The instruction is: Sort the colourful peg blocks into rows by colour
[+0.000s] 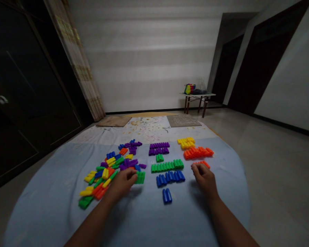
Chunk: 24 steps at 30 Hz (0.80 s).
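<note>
My left hand pinches a green ribbed plastic block that looks like joined tubes, just right of a mixed heap of coloured blocks. My right hand is closed, with thumb and fingertips together and nothing showing between them. It hovers beside a short orange row, hiding part of it. Between my hands lie a green row, a blue row and a separate blue block. A small green block lies behind the green row.
Further back are purple rows, yellow blocks and a long orange row. A pale blue cloth covers the round table. Two mats lie at its far edge. A small side table stands near the wall.
</note>
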### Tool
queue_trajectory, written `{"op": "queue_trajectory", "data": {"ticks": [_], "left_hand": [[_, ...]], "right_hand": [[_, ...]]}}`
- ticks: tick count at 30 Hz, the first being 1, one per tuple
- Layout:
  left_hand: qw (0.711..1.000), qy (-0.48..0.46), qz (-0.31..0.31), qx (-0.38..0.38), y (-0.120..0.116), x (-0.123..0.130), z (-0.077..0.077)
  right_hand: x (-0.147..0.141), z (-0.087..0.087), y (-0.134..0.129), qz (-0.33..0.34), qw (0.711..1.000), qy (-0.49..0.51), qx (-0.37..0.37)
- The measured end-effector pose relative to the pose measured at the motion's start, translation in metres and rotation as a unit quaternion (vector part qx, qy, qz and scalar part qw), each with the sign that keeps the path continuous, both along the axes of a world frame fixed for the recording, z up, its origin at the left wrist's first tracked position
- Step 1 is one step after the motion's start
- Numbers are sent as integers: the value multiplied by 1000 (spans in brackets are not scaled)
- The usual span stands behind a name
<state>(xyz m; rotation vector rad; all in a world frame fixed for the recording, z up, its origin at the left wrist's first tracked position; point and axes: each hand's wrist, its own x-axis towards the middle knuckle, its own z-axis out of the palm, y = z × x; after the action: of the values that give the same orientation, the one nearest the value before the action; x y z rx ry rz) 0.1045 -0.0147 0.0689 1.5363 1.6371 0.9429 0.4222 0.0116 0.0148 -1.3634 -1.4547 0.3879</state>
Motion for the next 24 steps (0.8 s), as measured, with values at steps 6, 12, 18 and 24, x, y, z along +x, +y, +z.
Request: {"op": "queue_trajectory", "data": {"ticks": [6, 12, 18, 24], "left_hand": [[997, -57, 37, -41, 15, 31, -37], [998, 45, 17, 48, 7, 25, -26], [984, 111, -141, -1, 9, 15, -28], [983, 148, -112, 5, 25, 16, -19]], "right_hand": [[0, 0, 2, -11, 1000, -14, 13], [0, 0, 4, -15, 1000, -11, 16], [-2, 4, 3, -8, 1000, -6, 10], [-1, 4, 3, -6, 1000, 0, 8]]}}
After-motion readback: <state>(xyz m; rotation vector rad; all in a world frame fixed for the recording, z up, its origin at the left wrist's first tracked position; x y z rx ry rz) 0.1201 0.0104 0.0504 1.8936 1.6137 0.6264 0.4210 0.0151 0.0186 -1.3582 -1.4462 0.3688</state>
